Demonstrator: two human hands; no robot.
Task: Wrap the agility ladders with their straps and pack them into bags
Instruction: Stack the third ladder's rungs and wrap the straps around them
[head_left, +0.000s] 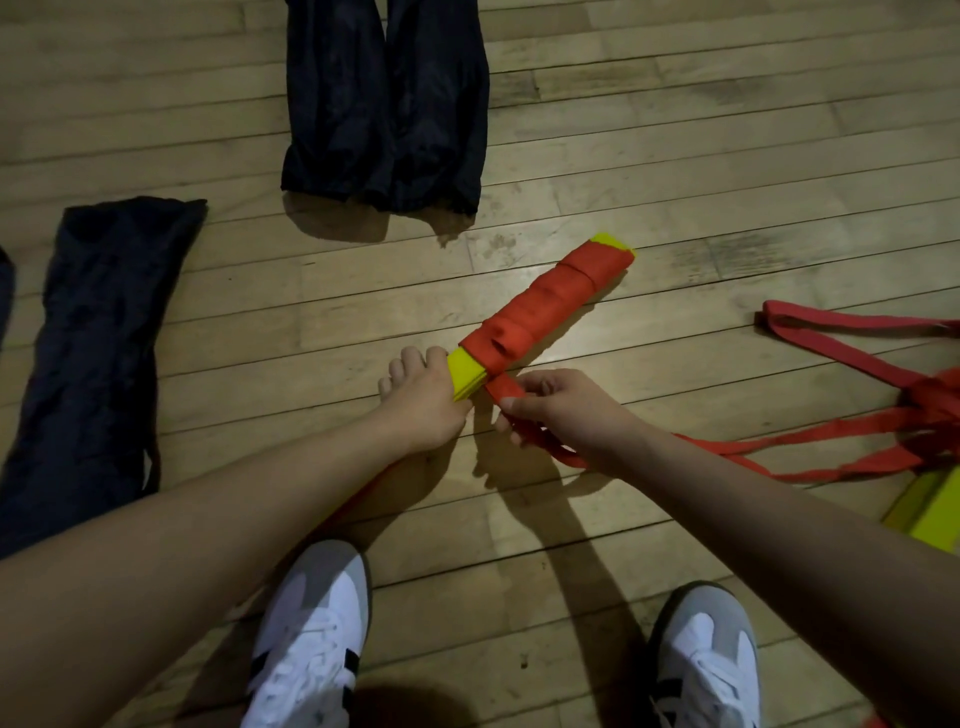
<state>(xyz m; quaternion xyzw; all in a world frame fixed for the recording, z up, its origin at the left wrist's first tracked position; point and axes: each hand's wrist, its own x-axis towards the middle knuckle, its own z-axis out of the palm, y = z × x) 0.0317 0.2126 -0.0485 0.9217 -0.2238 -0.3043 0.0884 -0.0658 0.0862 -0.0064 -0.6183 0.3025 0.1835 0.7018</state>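
Observation:
A bundle of yellow ladder rungs (550, 304) lies slanted on the wooden floor, most of its length wound in red strap. My left hand (423, 397) grips the bare yellow near end of the bundle. My right hand (558, 408) pinches the loose red strap (727, 457) right beside that end, and the strap trails off to the right. Two dark bags (384, 104) lie side by side at the top. Another dark bag (88, 364) lies at the left.
A second ladder lies at the right edge, with tangled red straps (924, 400) and a yellow rung stack (930, 512). My two white and grey shoes (311, 639) stand on the floor at the bottom. A dark bag edge shows at the far left.

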